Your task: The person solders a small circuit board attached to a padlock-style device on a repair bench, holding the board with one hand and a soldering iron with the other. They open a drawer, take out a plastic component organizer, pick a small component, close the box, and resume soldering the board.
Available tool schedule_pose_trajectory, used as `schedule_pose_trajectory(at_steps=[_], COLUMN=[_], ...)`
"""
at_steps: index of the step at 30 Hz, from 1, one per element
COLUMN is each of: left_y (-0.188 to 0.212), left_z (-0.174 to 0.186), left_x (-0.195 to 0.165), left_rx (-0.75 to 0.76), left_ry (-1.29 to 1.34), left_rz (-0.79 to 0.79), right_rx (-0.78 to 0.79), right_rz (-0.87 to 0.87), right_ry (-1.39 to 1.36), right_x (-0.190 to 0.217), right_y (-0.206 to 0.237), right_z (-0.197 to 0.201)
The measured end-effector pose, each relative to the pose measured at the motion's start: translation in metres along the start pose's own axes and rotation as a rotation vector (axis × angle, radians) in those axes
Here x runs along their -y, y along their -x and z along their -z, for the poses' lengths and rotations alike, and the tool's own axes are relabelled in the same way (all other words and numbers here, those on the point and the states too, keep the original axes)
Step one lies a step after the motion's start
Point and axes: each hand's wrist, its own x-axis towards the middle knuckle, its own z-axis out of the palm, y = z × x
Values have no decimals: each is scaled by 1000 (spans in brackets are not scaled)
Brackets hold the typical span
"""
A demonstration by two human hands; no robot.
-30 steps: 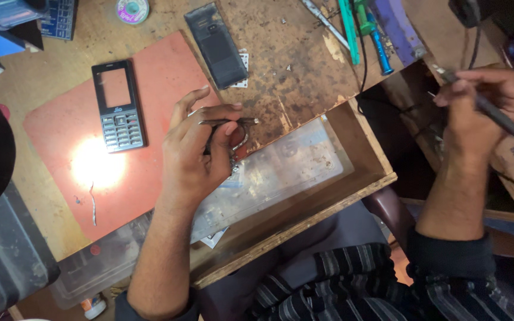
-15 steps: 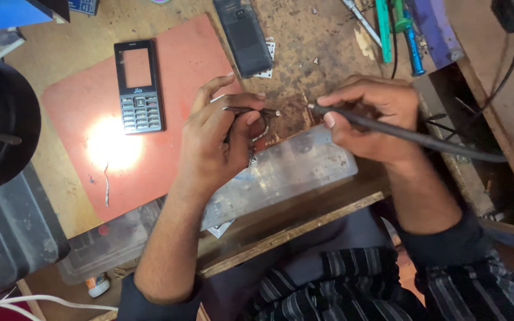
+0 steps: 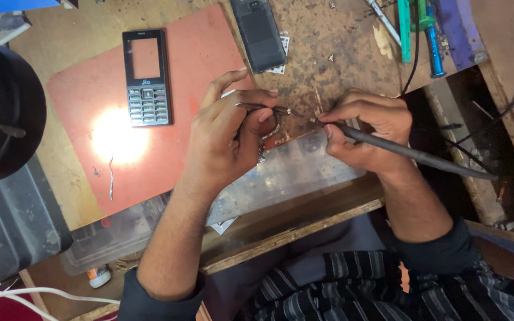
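While left hand (image 3: 224, 139) pinches thin metal tweezers (image 3: 263, 108), right hand (image 3: 364, 131) grips dark rod-shaped iron (image 3: 423, 157)

The left hand (image 3: 224, 139) lies palm down, wrist bent a little, thumb and forefinger pinched together and the other fingers curled under. The right hand (image 3: 367, 128) faces it, fingers closed in a pen-like grip, knuckles up. Both forearms are bare, dark sleeves pushed to the elbows. The fingertips seem close together, not touching.
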Motion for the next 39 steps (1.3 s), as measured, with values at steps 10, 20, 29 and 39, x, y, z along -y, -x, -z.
schedule_pose_trajectory(at_steps=[10,20,29,39], left_y=[0,-1,-1,0], left_z=[1,1,1,0], left_x=[-2,-1,-1,-2], left_rx=[-1,1,-3,-10], left_ry=[-3,-3,-4,-16], left_rz=[24,21,17,17], right_rx=[15,22,28,16], right_rz=[12,-2,24,29], right_ry=[43,56,52,37], right_x=[-2,-2,-5,-4], right_y=[-3,-4,-5,-5], right_z=[-2,-2,-2,-2])
